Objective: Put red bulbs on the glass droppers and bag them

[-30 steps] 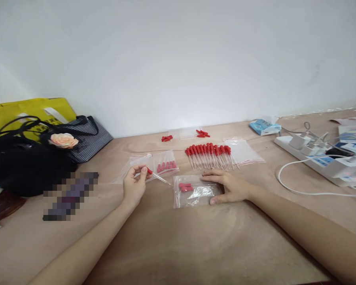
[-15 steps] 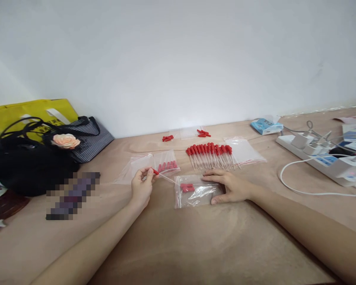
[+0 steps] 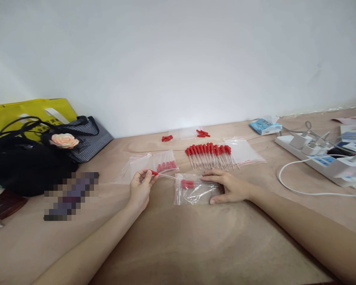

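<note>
My left hand (image 3: 141,186) pinches a dropper (image 3: 155,173) by its red bulb. The dropper's thin clear tube points right and reaches the left, zip-strip end of a clear zip bag (image 3: 197,196); whether the tip is inside I cannot tell. Red bulbs (image 3: 188,183) show in that bag. Over its right end lies my right hand (image 3: 230,187), fingers spread and touching the plastic. A row of red-bulbed droppers (image 3: 209,156) lies just behind. Beside my left hand is another zip bag (image 3: 167,160) with several red-bulbed pieces inside.
Farther back lie a filled clear bag (image 3: 191,133) and loose red bulbs (image 3: 167,138). An unfilled-looking zip bag (image 3: 245,150) is right of the row. A power strip (image 3: 310,158) with cables and a blue packet (image 3: 265,126) stand right; a black bag (image 3: 29,170) stands left.
The dropper in my left hand has levelled out slightly, its tip still at the bag's left end. The red bulbs in the bag have shifted a little; my right hand stays on the bag.
</note>
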`<state>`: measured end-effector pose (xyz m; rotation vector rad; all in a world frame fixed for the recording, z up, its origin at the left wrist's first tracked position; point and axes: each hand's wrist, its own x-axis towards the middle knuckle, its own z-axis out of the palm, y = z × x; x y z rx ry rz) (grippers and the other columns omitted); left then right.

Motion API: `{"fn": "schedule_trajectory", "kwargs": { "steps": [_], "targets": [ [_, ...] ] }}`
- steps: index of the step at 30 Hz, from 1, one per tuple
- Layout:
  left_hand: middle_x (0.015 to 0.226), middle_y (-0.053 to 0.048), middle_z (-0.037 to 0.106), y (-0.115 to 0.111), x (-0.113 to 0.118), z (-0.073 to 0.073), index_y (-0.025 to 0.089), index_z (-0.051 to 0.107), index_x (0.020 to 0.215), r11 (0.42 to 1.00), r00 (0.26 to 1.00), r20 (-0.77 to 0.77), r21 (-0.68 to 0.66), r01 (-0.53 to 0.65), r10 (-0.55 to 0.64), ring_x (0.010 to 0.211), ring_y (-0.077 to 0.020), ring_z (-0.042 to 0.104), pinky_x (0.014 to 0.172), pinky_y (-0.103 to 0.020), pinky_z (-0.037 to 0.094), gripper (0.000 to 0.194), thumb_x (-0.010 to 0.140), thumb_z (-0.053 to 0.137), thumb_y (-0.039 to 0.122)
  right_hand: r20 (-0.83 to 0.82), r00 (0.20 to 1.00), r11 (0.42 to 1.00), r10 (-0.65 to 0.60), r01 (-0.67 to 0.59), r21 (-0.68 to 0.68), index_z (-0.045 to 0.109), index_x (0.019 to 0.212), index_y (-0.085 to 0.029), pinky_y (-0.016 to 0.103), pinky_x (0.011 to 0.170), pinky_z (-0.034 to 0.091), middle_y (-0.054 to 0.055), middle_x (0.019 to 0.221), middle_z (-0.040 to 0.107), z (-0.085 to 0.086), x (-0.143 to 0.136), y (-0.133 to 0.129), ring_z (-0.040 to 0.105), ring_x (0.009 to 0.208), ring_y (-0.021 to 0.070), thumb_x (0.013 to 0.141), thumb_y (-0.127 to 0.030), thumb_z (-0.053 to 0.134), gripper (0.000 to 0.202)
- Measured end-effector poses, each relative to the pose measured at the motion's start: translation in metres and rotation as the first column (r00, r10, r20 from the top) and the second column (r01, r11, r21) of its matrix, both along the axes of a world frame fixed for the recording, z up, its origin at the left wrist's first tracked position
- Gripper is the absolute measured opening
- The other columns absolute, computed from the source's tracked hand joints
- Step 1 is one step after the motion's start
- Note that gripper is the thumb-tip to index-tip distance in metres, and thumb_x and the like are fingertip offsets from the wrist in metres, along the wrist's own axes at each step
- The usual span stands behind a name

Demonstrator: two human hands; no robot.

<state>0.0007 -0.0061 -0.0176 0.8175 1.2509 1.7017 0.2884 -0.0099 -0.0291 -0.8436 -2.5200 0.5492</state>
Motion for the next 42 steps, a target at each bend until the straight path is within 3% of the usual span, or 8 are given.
{"fn": "schedule_trajectory", "kwargs": {
  "steps": [9, 14, 20, 24, 32, 35, 39, 42],
  "targets": [
    [0.068, 0.004, 0.054, -0.001, -0.001, 0.0, 0.014, 0.052, 0.067, 1.0, 1.0, 0.005, -0.005, -0.013, 0.013, 0.065, -0.0065, 0.058, 0.074, -0.025, 0.053, 0.016, 0.064, 0.067, 0.019, -0.006, 1.0, 1.0, -0.001, 0.001, 0.004, 0.044, 0.126, -0.02, 0.044, 0.096, 0.034, 0.012, 0.126, 0.044, 0.0, 0.0, -0.001, 0.044, 0.114, 0.0272, 0.065, -0.056, 0.062, 0.073],
    [0.071, 0.002, 0.058, -0.007, 0.006, -0.003, 0.014, 0.055, 0.071, 0.99, 0.991, -0.037, -0.059, 0.125, -0.127, 0.071, -0.0088, 0.06, 0.076, -0.025, 0.052, 0.021, 0.06, 0.071, 0.022, 0.005, 1.0, 1.0, -0.004, 0.004, -0.008, 0.043, 0.127, -0.018, 0.043, 0.096, 0.035, 0.013, 0.126, 0.044, 0.001, 0.0, -0.001, 0.044, 0.114, 0.0264, 0.065, -0.056, 0.062, 0.074],
    [0.074, -0.003, 0.065, -0.011, 0.007, 0.002, 0.016, 0.061, 0.076, 0.883, 0.819, -0.339, -0.248, 0.397, -0.463, 0.07, -0.0144, 0.062, 0.072, -0.029, 0.05, 0.029, 0.053, 0.075, 0.027, -0.011, 1.0, 1.0, 0.006, -0.006, 0.003, 0.042, 0.127, -0.019, 0.043, 0.096, 0.035, 0.013, 0.126, 0.044, 0.002, -0.001, -0.001, 0.044, 0.114, 0.0263, 0.066, -0.057, 0.061, 0.075],
    [0.08, -0.006, 0.068, 0.002, 0.004, 0.01, 0.017, 0.066, 0.076, 0.803, 0.716, -0.365, -0.31, 0.51, -0.596, 0.073, -0.0174, 0.063, 0.069, -0.03, 0.051, 0.027, 0.051, 0.075, 0.025, -0.008, 1.0, 1.0, 0.004, -0.004, 0.001, 0.043, 0.127, -0.02, 0.043, 0.096, 0.035, 0.012, 0.127, 0.044, 0.002, -0.001, 0.0, 0.044, 0.114, 0.0264, 0.065, -0.057, 0.061, 0.075],
    [0.071, -0.005, 0.068, 0.014, 0.007, 0.016, 0.017, 0.067, 0.07, 0.765, 0.675, -0.359, -0.309, 0.566, -0.644, 0.061, -0.014, 0.062, 0.06, -0.025, 0.051, 0.019, 0.054, 0.073, 0.025, 0.009, 1.0, 1.0, 0.011, -0.011, 0.01, 0.044, 0.126, -0.018, 0.042, 0.094, 0.037, 0.013, 0.124, 0.046, 0.001, -0.001, 0.001, 0.045, 0.112, 0.026, 0.065, -0.057, 0.061, 0.074],
    [0.055, -0.001, 0.062, 0.01, 0.013, 0.014, 0.018, 0.065, 0.074, 0.745, 0.633, -0.393, -0.335, 0.577, -0.667, 0.05, -0.0118, 0.057, 0.046, -0.02, 0.046, 0.021, 0.056, 0.072, 0.029, 0.004, 1.0, 1.0, 0.02, -0.02, 0.01, 0.045, 0.126, -0.018, 0.042, 0.095, 0.037, 0.013, 0.124, 0.045, 0.001, -0.001, 0.001, 0.045, 0.112, 0.0259, 0.066, -0.056, 0.062, 0.073],
    [0.036, 0.005, 0.05, 0.008, 0.019, 0.017, 0.017, 0.065, 0.08, 0.682, 0.552, -0.401, -0.443, 0.582, -0.731, 0.03, -0.0067, 0.042, 0.032, -0.015, 0.031, 0.024, 0.061, 0.069, 0.032, -0.016, 0.999, 0.999, 0.044, -0.044, 0.015, 0.045, 0.125, -0.019, 0.042, 0.094, 0.037, 0.013, 0.125, 0.045, -0.001, -0.001, 0.002, 0.045, 0.112, 0.0254, 0.066, -0.055, 0.062, 0.071],
    [0.045, 0.0, 0.058, 0.008, 0.022, 0.018, 0.017, 0.068, 0.079, 0.63, 0.525, -0.349, -0.453, 0.631, -0.776, 0.04, -0.0101, 0.052, 0.036, -0.017, 0.036, 0.024, 0.06, 0.069, 0.032, -0.014, 0.999, 0.999, 0.041, -0.041, 0.019, 0.046, 0.125, -0.018, 0.041, 0.095, 0.036, 0.013, 0.125, 0.044, -0.001, -0.001, 0.003, 0.044, 0.113, 0.0255, 0.066, -0.055, 0.062, 0.071]
  ]
}}
